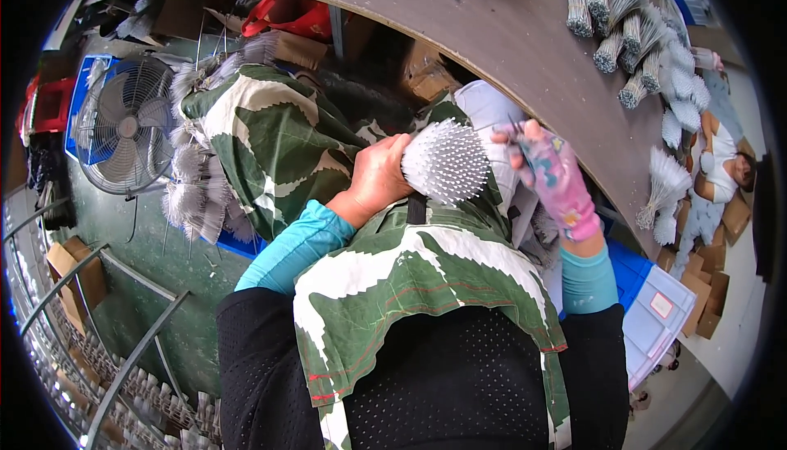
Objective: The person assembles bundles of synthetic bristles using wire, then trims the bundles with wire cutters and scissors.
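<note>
At the far left stands a fan [129, 126], with a metal rail [146, 342] on the near side. Just right of the fan are pale wire bunches [193, 196]. Centrally, the left hand [377, 173] is clamped round the side of a round bundle [447, 163] of thin wires, its dotted end facing up above the green-and-white apron [410, 265]. The hands are apart, the bundle between them. The right hand [543, 159], in a pink fingerless glove [564, 192], is just right of the bundle, fingers bent and blurred; whether it grips anything, I cannot tell. Beyond runs the table [508, 48], more bundles [631, 28] at its right. A blue crate [648, 306] sits near right.
</note>
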Motion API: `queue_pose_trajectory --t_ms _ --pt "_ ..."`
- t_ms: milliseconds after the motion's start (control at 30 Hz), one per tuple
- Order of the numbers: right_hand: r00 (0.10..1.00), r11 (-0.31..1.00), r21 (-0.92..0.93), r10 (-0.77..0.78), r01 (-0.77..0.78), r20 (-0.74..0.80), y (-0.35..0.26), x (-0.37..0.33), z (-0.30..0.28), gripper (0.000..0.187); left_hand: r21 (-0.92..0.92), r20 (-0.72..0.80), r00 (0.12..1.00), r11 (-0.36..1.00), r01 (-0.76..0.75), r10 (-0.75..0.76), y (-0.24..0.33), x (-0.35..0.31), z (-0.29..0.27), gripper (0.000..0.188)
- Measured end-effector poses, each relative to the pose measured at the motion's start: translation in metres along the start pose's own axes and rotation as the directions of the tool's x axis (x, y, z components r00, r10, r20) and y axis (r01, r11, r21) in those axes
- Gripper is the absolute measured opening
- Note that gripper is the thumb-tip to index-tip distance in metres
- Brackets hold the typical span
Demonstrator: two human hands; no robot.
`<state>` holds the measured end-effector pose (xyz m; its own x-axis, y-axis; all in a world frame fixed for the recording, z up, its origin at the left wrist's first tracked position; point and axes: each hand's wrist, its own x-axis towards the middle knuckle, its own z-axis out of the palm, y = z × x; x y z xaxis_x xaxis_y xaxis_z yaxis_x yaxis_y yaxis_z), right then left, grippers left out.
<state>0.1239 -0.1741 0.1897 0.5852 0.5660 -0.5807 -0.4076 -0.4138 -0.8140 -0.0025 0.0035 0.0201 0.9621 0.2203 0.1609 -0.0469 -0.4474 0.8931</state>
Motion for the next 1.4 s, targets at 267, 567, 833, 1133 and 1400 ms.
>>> queue_pose_trajectory --t_ms 267,567,833,1133,1400 --pt "0.957 0.922 -0.364 0.215 -0.134 0.193 -0.005 -0.014 0.030 0.031 0.182 -0.046 0.993 0.978 -0.099 0.109 0.006 0.006 -0.006 0.040" --pt "0.958 0.915 -0.379 0.221 -0.139 0.182 0.008 -0.008 0.030 0.033 0.253 -0.077 0.980 0.954 -0.161 0.186 0.003 0.008 -0.007 0.042" --pt "0.957 0.894 -0.416 0.247 -0.164 0.154 0.007 -0.009 0.029 0.031 0.277 -0.064 0.983 0.949 -0.149 0.172 0.002 0.008 -0.007 0.044" --pt "0.966 0.851 -0.503 0.236 -0.152 0.108 0.009 -0.007 0.030 0.036 0.280 -0.023 0.982 0.944 -0.176 0.190 0.004 0.009 -0.008 0.040" --pt "0.978 0.584 -0.811 0.153 0.026 0.142 -0.003 -0.005 0.031 0.032 0.278 -0.018 0.980 0.943 -0.184 0.197 0.005 0.010 -0.008 0.039"
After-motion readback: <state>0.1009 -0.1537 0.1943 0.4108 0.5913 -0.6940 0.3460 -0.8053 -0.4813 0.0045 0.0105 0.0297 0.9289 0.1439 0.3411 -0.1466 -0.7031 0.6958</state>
